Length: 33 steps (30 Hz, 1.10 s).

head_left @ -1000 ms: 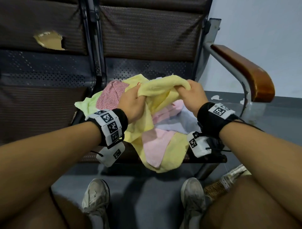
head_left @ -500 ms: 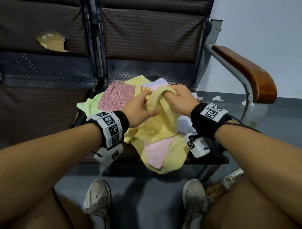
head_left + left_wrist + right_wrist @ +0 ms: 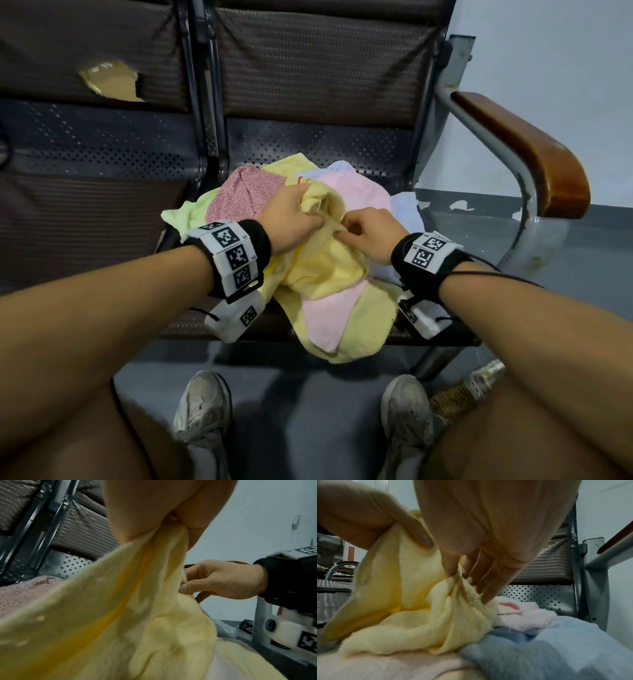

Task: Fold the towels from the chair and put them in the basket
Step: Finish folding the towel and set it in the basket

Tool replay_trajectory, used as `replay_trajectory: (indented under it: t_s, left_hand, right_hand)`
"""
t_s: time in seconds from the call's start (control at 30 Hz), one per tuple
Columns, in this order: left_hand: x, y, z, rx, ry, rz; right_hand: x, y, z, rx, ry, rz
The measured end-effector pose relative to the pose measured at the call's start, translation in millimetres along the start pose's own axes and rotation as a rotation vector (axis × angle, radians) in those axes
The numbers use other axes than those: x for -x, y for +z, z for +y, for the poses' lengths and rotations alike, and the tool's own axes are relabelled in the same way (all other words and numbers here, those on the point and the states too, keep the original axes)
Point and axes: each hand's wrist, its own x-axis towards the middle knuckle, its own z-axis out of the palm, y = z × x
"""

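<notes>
A heap of towels lies on the chair seat point(image 3: 342, 147): pink point(image 3: 356, 192), red-speckled point(image 3: 239, 195), pale green point(image 3: 185, 216), light blue point(image 3: 406, 212) and yellow ones. My left hand point(image 3: 291, 219) grips a bunched top part of the yellow towel point(image 3: 322, 270), which hangs from its fingers in the left wrist view point(image 3: 120, 601). Close beside it, my right hand point(image 3: 368, 236) pinches a fold of the same yellow towel point(image 3: 436, 615) between thumb and fingertips point(image 3: 453, 573). A bit of woven basket point(image 3: 455, 399) shows on the floor by my right knee.
A wooden armrest point(image 3: 527, 154) on a metal tube stands right of the seat. A second seat point(image 3: 85, 212) adjoins on the left, its backrest torn. My two shoes point(image 3: 202, 411) rest on the grey floor below the seat's front edge.
Both hands came together and sank toward the pile. The yellow towel, stretched between them a second ago, is now bunched; the right hand changed from a fist grip to a pinch.
</notes>
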Motion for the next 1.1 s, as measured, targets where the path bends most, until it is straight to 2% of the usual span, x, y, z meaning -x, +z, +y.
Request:
replay_trajectory:
  t_s: [0.17,0.23,0.3,0.37,0.43,0.47,0.6,0.63,0.7,0.8,0.87,0.93,1.0,1.03,1.1]
  left_hand:
    - [-12,-11,-17,-0.162,-0.090,0.184]
    - [-15,-16,-18,-0.222,-0.114,0.251]
    - [-16,-18,-18,-0.277,-0.134,0.301]
    - [-17,-19,-15,-0.267,-0.179,0.345]
    - [-17,-21,-14,-0.240,-0.219,0.350]
    - [-17,-21,-14,-0.244,-0.231,0.335]
    - [-16,-14,-7,-0.334,-0.284,0.242]
    - [-17,-13,-5,-0.353,-0.283,0.234]
    - [-20,-14,0,-0.354,-0.262,0.228]
    - [-24,-15,9,-0.244,-0.302,0.331]
    - [-25,-12,11,-0.079,-0.275,0.394]
    - [-22,-9,16,0.088,-0.165,0.421]
    - [-21,-9,21,0.177,-0.092,0.433]
    - [-23,-9,21,0.174,-0.096,0.435]
    - [-26,-9,20,0.137,-0.153,0.453]
  right_hand:
    - [-4,-15,3,-0.280,0.050,0.133]
    - [-3,-17,2,-0.350,0.049,0.098]
    - [0,-16,0,-0.323,0.035,-0.013]
    - [2,-20,0,-0.136,0.000,-0.030]
    - [2,-27,3,-0.037,-0.028,0.063]
    - [2,-30,3,-0.066,-0.027,0.120]
    - [3,-36,-3,-0.496,0.058,0.223]
    - [3,-36,-5,-0.522,0.059,0.225]
    - [5,-36,-7,-0.392,-0.014,0.233]
    - [6,-33,1,-0.201,-0.068,0.284]
    - [4,-32,12,-0.114,0.032,0.331]
    - [3,-32,22,-0.017,0.204,0.321]
    - [3,-33,26,0.003,0.311,0.291]
    - [2,-33,26,-0.083,0.328,0.295]
    - [0,-37,19,-0.476,0.339,0.364]
